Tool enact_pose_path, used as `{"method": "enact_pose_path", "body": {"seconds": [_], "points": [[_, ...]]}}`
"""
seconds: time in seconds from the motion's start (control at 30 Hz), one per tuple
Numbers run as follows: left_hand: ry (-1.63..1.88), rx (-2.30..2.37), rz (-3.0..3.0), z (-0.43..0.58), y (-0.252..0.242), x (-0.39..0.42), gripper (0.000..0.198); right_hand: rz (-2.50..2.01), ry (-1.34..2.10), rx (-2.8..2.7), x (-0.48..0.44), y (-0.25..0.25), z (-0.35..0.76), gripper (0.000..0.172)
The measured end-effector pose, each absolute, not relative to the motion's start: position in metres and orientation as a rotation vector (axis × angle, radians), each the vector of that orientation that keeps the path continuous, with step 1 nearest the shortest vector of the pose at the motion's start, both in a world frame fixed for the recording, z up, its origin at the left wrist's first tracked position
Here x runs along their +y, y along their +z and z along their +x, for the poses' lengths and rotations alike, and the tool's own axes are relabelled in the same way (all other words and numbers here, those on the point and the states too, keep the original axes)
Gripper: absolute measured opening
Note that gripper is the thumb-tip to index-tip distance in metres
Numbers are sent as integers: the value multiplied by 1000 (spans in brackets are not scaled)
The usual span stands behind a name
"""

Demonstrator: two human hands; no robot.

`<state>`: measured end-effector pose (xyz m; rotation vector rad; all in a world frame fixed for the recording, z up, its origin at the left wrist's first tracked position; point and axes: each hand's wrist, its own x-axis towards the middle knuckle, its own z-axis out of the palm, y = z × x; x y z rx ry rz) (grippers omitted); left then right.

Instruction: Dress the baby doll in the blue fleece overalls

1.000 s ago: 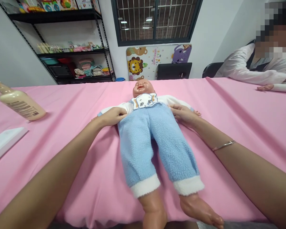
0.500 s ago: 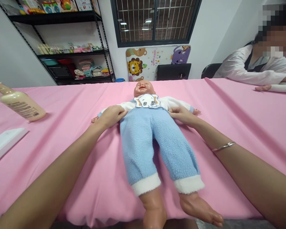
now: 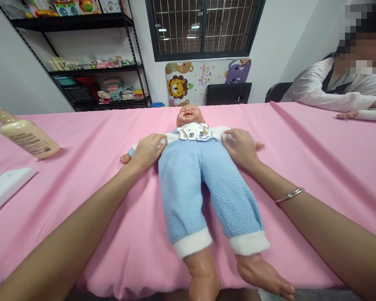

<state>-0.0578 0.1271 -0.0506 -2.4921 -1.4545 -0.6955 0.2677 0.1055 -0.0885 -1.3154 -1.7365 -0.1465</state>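
A baby doll [image 3: 190, 116] lies face up on the pink cloth, its feet toward me. It wears white sleeves, fluffy light-blue trousers [image 3: 188, 184] with white cuffs, and a bib with an elephant face [image 3: 194, 131]. My left hand [image 3: 148, 150] is curled over the white sleeve and the side of the clothes at the waist's upper edge. On the opposite side, my right hand [image 3: 240, 146] has its fingers bent over the other sleeve near the chest, with the thumb against the trousers' top. The fingertips are partly hidden in the fabric.
A pump bottle [image 3: 31, 136] leans at the left, with a white flat box [image 3: 6, 188] nearer me. Beyond the pink-covered table [image 3: 313, 167] stand a black shelf [image 3: 90, 71] and a dark monitor [image 3: 228, 93]. A person in a white shirt [image 3: 326, 88] sits at the far right.
Both hands have moved slightly up from the trousers' sides onto the sleeves, and their fingers have gone from pinching to lying bent over the cloth. The doll has barely moved.
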Motion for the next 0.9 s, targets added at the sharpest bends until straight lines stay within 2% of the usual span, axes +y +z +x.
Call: {"method": "enact_pose_path", "body": {"seconds": [0.2,0.63,0.9], "points": [[-704,-1510,-2562,-57,-48,128,26,-1285,-98,-1924,110,-100,267,41],[-726,-1574,-2463,-50,-51,124,26,-1340,-96,-1892,110,-100,265,41],[-726,-1584,-2454,-49,-51,123,25,-1337,-67,-1901,108,-99,265,35]]}}
